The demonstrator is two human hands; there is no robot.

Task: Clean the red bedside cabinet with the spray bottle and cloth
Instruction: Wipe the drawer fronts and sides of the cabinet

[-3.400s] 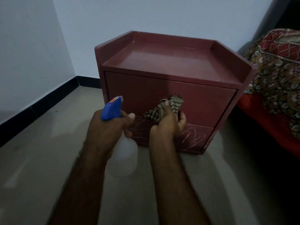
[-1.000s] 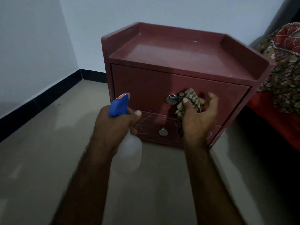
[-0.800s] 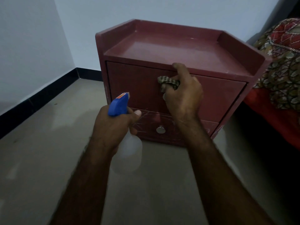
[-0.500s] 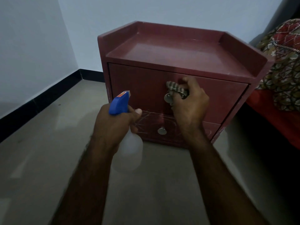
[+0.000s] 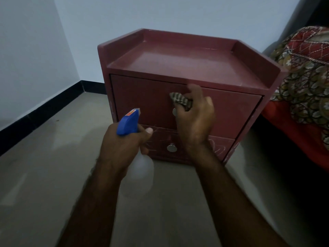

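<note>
**Clerk:** Location of the item under cleaning?

**Inspector:** The red bedside cabinet stands on the floor at twelve o'clock from the person, with its back toward the pale wall. It has two drawer fronts, one above the other. The lower drawer carries pale scribble marks.

**Clerk:** Right hand?

**Inspector:** The right hand is against the upper drawer. Its fingers are curled round a bunched, striped cloth and press it to the drawer face. The cloth sits at about twelve o'clock of the upper knob, which the hand partly covers. The fingertips are blurred. The lower knob is in plain sight at six o'clock of the upper one.

**Clerk:** Left hand?

**Inspector:** The left hand is wrapped tight round the neck of the spray bottle, with the thumb closed over it. The blue head points to about one o'clock, toward the cabinet front. The translucent body hangs below the fist, clear of the floor and apart from the cabinet, at seven o'clock of the lower knob. Whether a finger lies on the trigger I cannot tell.

**Clerk:** Surroundings?

**Inspector:** A patterned bedcover lies at three o'clock of the cabinet, over a red sheet. A black skirting runs along the wall at nine o'clock.
</note>
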